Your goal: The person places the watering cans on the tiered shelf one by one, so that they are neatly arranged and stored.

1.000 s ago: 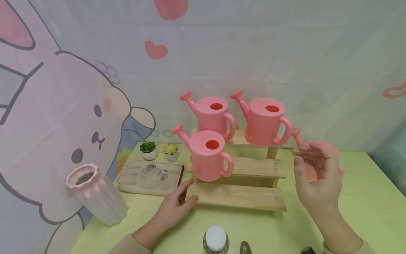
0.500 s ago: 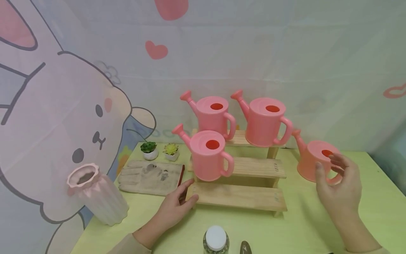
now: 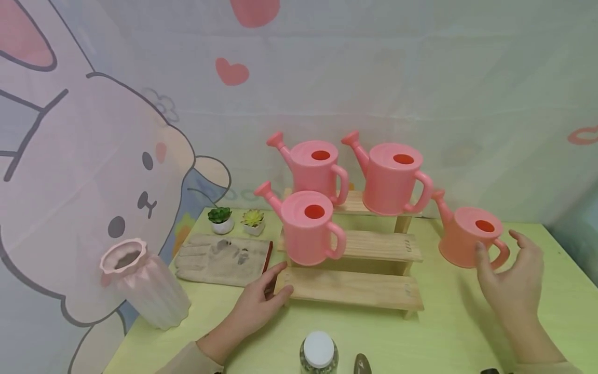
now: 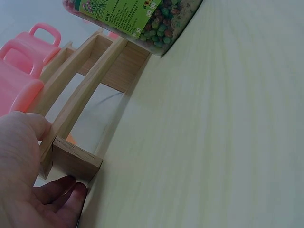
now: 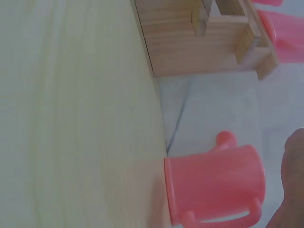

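My left hand [image 3: 259,304] holds the left end of the lowest step of a three-tier wooden stand [image 3: 350,288]. In the left wrist view the thumb lies on the step's end and the fingers bend in beside the stand's leg [image 4: 76,159]. My right hand [image 3: 514,280] hovers with thumb and fingers spread around the handle side of a pink watering can [image 3: 467,234], which stands upright on the table to the stand's right. Two more pink watering cans sit on the top tier, left [image 3: 314,174] and right [image 3: 391,182]. Another watering can [image 3: 306,234] rests on the middle tier.
Left of the stand lie grey work gloves [image 3: 219,259], with two small potted succulents [image 3: 221,223] behind. A pale pink ribbed vase [image 3: 154,291] stands at far left. In front are a white-lidded jar of coloured pellets [image 3: 319,350] and a dark rounded object [image 3: 362,365].
My right hand has drawn back to the right from over the right-hand watering can to beside its handle, uncovering the can. The left hand stays on the stand.
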Tool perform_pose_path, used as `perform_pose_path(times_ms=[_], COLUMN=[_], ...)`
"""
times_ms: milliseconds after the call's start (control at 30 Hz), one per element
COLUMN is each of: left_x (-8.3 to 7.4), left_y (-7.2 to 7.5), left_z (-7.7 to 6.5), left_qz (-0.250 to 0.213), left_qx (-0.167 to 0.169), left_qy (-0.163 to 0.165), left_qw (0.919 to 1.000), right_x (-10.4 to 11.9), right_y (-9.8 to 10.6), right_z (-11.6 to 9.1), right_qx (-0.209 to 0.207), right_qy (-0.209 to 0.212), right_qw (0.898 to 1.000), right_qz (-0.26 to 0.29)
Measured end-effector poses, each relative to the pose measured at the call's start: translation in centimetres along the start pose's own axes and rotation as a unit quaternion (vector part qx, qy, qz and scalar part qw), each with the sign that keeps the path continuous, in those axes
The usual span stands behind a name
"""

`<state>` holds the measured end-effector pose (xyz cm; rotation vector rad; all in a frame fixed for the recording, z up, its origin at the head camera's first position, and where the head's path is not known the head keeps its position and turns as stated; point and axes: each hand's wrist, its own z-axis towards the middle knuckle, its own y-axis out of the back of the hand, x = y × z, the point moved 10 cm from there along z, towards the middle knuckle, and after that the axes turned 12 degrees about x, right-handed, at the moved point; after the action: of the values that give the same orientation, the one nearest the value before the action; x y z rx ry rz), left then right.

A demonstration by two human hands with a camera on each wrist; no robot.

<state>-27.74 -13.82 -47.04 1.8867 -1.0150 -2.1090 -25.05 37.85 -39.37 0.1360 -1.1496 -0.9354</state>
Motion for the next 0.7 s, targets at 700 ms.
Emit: perform_pose_path(times_ms=[700], left_x=[0.2], left_y=[-0.1], left_z=[0.0], left_qz=[-0.004], left_qx=[0.003], left_qy=[-0.003], left_qw=[1.0], right_x=[-8.5], right_y=[-2.5], right_z=[0.9], right_qx=[0.134], right_qy=[-0.128], right_qw=[0.982], right_qz=[-0.029])
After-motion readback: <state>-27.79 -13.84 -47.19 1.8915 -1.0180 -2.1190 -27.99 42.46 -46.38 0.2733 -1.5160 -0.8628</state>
